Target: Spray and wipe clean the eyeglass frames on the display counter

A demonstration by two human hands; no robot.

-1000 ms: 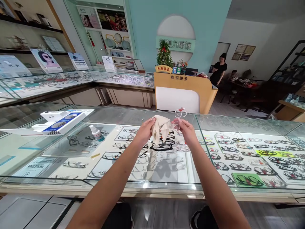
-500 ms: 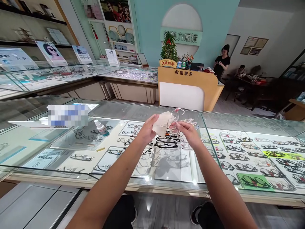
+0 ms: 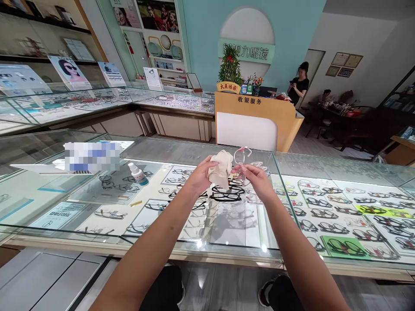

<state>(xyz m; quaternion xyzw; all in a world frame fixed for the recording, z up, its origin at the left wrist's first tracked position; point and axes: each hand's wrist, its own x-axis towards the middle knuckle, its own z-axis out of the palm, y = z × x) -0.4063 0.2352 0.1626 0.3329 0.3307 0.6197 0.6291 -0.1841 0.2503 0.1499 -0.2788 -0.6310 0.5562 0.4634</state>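
Pinching a pale cloth point(image 3: 221, 170), the person's left hand point(image 3: 201, 176) hangs just beside clear glasses point(image 3: 240, 157) that the right hand point(image 3: 258, 179) grips over the glass counter point(image 3: 238, 255).

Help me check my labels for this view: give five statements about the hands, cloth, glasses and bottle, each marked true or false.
1. The left hand holds the cloth. True.
2. The right hand holds the glasses. True.
3. Those glasses are black. False: they are clear.
4. The bottle stands on the counter. True.
5. In the picture, the bottle is right of the cloth. False: it is left of it.
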